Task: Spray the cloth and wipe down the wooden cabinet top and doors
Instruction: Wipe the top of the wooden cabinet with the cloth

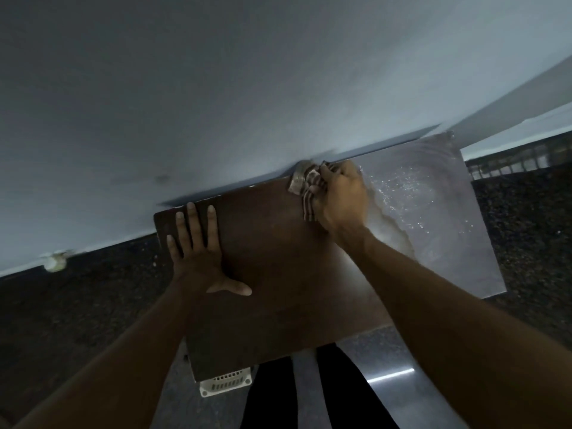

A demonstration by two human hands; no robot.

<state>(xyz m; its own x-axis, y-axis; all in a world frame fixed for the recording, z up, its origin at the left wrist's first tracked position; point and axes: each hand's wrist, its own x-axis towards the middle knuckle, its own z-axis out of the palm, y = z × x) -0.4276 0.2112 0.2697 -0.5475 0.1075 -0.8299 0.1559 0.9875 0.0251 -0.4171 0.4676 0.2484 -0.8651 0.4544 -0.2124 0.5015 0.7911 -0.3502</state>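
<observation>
— What do you have nearest the camera?

— I see a white slatted basket (225, 383) poking out under the front edge of the cabinet top (278, 292); what is in it I cannot tell.

— And the hands?

— My view shows the left hand (198, 258) pressed flat on the wood, fingers spread. The right hand (340, 196) is closed around a striped cloth (305, 188) at the back edge, by the pale wall (216, 88). The right part of the top looks wet and shiny. Dark speckled floor (77, 305) lies on both sides.
</observation>
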